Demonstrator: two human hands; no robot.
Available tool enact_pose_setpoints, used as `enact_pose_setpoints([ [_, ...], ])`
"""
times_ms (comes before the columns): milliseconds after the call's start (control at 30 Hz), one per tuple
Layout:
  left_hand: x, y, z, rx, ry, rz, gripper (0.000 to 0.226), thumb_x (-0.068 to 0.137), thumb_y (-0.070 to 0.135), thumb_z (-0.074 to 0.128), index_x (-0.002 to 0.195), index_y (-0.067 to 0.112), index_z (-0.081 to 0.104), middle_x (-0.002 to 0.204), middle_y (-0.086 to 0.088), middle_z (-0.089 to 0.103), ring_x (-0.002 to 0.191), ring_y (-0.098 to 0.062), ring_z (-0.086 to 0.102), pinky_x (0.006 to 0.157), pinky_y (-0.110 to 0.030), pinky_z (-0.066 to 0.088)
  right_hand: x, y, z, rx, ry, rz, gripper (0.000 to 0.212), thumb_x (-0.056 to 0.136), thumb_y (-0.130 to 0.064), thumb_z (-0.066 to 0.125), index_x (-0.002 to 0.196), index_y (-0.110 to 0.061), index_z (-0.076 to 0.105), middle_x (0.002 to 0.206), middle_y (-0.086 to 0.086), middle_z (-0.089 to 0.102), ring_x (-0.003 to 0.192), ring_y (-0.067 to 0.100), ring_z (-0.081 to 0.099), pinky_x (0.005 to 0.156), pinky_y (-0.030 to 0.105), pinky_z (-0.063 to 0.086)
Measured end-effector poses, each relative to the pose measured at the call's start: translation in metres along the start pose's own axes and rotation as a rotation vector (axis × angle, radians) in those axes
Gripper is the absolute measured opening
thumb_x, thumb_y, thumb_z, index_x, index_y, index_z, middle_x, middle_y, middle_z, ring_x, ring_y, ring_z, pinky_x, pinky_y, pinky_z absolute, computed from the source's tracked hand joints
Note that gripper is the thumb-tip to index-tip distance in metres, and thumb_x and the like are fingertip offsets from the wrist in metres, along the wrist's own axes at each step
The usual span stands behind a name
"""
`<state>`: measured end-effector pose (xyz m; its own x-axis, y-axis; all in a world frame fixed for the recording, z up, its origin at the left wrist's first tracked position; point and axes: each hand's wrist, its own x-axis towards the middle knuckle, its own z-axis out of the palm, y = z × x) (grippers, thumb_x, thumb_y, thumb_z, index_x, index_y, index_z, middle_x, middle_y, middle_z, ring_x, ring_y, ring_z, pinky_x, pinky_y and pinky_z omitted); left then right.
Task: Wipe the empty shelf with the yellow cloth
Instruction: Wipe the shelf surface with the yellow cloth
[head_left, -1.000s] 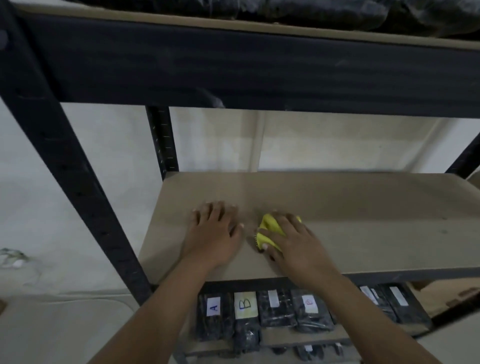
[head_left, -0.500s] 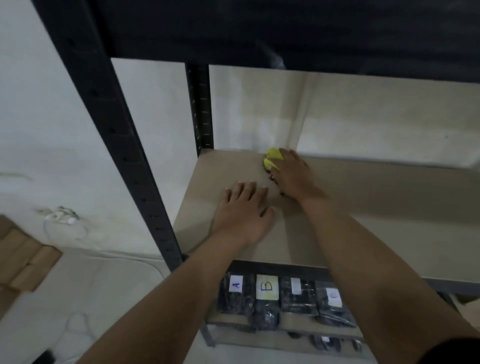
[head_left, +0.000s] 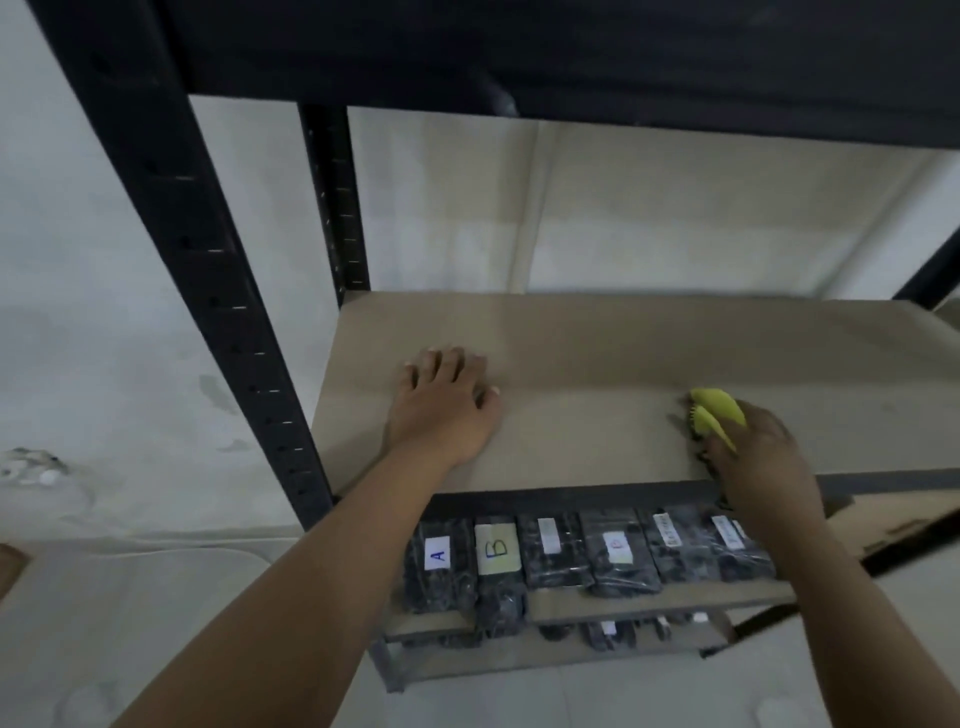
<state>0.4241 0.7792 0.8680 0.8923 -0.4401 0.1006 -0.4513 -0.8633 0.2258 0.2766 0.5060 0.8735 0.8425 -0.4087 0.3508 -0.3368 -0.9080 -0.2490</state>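
Note:
The empty shelf (head_left: 597, 353) is a bare tan board in a black metal rack, at chest height in front of me. My right hand (head_left: 763, 457) presses the yellow cloth (head_left: 717, 415) onto the board near its front edge, right of centre; the cloth sticks out past my fingers. My left hand (head_left: 447, 410) lies flat on the board's left part, palm down, fingers spread, holding nothing.
A black upright post (head_left: 208, 291) stands at the front left and another post (head_left: 337, 208) at the back left. A dark shelf beam (head_left: 571, 57) hangs overhead. The shelf below holds several black packets with labels (head_left: 498, 548).
My right hand has drawn the cloth from the back left part of the board toward the front and right. My left hand has stayed flat on the board.

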Motion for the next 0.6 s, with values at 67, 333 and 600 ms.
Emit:
enact_pose_setpoints([
  [67,-0.001,0.000,-0.002,0.006,-0.010,-0.013,0.057,0.094,0.049,0.016,0.148,0.027,0.014,0.158,-0.004,0.008,0.145,-0.028,-0.005,0.116,-0.049,-0.003,0.011,-0.013,0.001,0.018,-0.009,0.105,0.030,0.094,-0.020,0.046,0.108,0.000,0.062,0.111,0.027,0.062,0.101,0.041,0.055,0.081,0.042,0.048],
  [333,-0.001,0.000,-0.005,0.009,-0.002,-0.092,0.053,0.098,0.037,0.016,0.148,0.017,0.015,0.157,-0.015,0.009,0.143,-0.037,0.001,0.115,-0.054,0.004,0.060,-0.163,0.067,0.009,-0.157,-0.311,0.046,0.095,-0.033,0.040,0.138,-0.017,0.039,0.151,0.008,0.030,0.139,0.030,0.026,0.112,0.041,0.023],
  [600,0.004,-0.001,0.002,0.073,0.010,-0.078,0.055,0.096,0.045,0.015,0.146,0.021,0.016,0.156,-0.012,0.011,0.143,-0.035,0.005,0.114,-0.052,0.009,0.158,-0.154,0.093,-0.008,-0.310,-0.350,0.049,0.096,-0.041,0.034,0.143,-0.027,0.028,0.155,0.001,0.024,0.142,0.024,0.020,0.114,0.040,0.019],
])
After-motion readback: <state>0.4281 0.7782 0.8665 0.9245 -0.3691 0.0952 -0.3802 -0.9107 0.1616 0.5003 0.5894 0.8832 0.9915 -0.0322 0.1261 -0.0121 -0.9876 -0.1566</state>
